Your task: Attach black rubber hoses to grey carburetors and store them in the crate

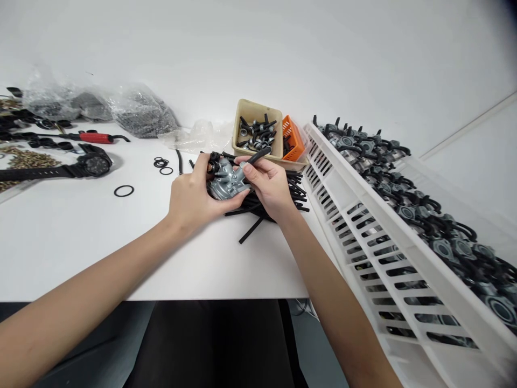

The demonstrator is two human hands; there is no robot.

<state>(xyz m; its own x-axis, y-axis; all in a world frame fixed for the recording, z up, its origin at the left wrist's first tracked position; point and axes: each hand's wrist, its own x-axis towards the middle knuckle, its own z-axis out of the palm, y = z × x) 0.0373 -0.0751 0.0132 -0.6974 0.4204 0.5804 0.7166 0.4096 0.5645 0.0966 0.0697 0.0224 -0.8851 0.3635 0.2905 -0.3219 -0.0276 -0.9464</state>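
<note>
Two hands on one grey metal body (226, 180), held just above the desk (169, 275), roughly mid-frame. Left hand (189, 193) wraps its left side, thumb along the near edge, fingers round the far side. Right hand (271, 188) has a short black tube (259, 154) pinched between thumb and fingers at the body's right side.

Key relation: tube's long axis slants up and right, away from the body, free end pointing toward the cream bin (235, 134). Lower end sits at the body's upper right, behind the fingertips; can't tell if it's seated on anything. Right hand is the nearer one to that end; left is on the opposite side.

Loose black tubes (298, 194) lie under and right of the hands. White crate (355, 215) with similar metal parts stands farther right.
</note>
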